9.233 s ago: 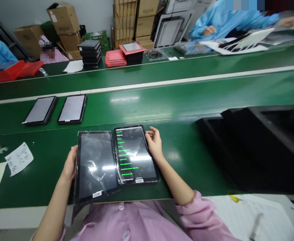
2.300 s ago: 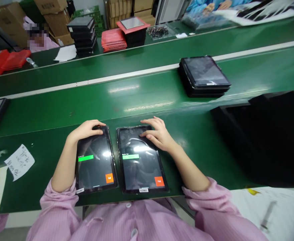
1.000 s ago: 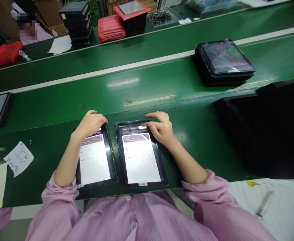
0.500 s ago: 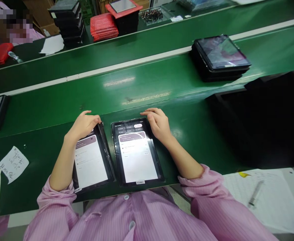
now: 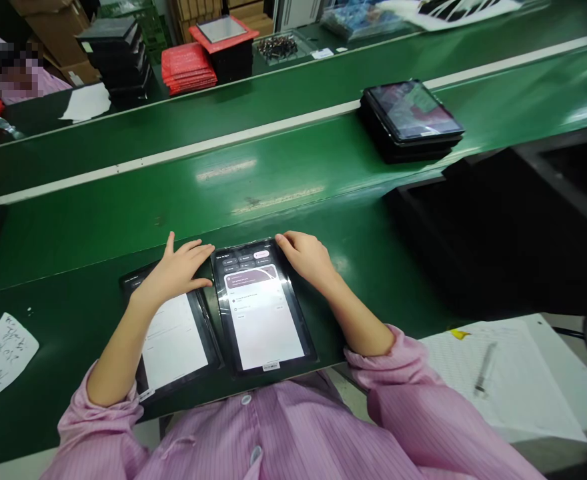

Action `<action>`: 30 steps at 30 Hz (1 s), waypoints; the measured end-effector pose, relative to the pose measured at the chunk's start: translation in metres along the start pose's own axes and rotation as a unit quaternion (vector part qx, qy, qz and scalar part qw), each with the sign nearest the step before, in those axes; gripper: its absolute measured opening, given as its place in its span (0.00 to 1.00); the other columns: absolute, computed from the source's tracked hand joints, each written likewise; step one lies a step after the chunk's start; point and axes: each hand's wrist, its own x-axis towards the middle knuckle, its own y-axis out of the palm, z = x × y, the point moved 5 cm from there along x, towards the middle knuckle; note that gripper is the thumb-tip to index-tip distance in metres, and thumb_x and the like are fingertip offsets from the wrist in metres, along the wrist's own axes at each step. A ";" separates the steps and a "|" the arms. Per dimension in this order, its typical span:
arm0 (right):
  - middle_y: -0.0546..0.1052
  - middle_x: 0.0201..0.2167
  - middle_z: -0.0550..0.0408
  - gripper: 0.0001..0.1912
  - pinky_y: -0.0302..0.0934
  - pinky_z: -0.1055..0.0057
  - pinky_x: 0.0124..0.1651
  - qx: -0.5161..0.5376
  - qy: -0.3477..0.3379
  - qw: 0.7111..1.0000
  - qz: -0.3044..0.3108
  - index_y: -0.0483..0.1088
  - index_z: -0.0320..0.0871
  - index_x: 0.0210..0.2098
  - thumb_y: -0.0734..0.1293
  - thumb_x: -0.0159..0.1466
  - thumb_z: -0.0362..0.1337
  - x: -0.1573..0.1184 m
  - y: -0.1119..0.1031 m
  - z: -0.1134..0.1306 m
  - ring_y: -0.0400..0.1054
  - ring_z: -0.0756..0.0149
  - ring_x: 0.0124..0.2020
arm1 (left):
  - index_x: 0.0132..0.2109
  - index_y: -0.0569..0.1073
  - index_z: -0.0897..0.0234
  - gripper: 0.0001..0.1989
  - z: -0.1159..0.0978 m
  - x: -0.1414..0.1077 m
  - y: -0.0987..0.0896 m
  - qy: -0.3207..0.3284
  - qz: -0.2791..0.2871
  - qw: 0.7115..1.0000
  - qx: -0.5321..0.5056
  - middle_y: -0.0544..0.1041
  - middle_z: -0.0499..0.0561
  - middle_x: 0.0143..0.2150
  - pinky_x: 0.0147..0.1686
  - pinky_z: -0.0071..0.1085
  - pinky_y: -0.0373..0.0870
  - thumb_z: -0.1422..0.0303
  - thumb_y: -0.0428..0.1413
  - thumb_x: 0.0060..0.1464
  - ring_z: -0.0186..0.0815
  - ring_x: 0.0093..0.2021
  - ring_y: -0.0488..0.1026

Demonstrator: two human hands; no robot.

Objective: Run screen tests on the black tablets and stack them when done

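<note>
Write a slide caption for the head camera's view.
Left hand over one lit tablet, right hand at a second lit tablet's top corner, on a green bench.

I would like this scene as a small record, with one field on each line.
Left hand: spread over left tablet
Right hand: at right tablet's upper right corner
Screens: both lit; left one partly covered
Beyond: tablet stack on green surface
Far left: handwritten note
</note>
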 end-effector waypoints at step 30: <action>0.77 0.46 0.46 0.30 0.60 0.52 0.63 0.237 -0.194 0.944 -0.119 0.80 0.47 0.38 0.54 0.71 0.60 0.014 0.013 -0.009 0.69 0.51 0.56 | 0.72 0.62 0.65 0.37 0.053 -0.029 -0.010 -0.188 0.062 0.978 -0.071 0.66 0.59 0.71 0.70 0.53 0.55 0.46 0.36 0.69 0.51 0.70 0.64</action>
